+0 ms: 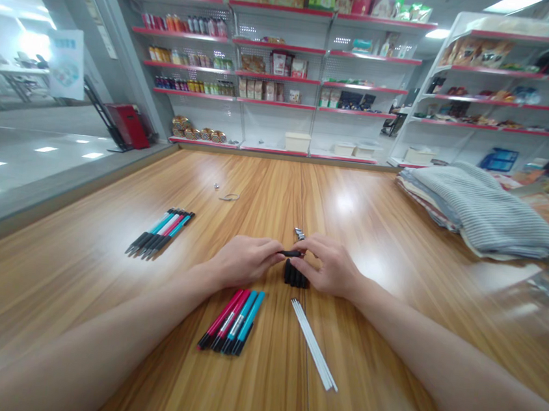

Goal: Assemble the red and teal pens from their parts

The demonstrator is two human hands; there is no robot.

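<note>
Left fingers and right fingers pinching opposite ends of a slim black piece, row of short black cylinders just nearer, small silver metal parts just beyond, pink and blue barrels near-left, thin white sticks near-right, multicoloured black-grip pens farther left on wood-grain desk.

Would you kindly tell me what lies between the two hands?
In the head view, a slim black piece bridges the fingertips of the left hand and right hand; black parts appear just below it.

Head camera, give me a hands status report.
Left hand, right hand: both pinching small black piece. Black cylinders beside right hand, possibly crowding it. White sticks closer in.
</note>
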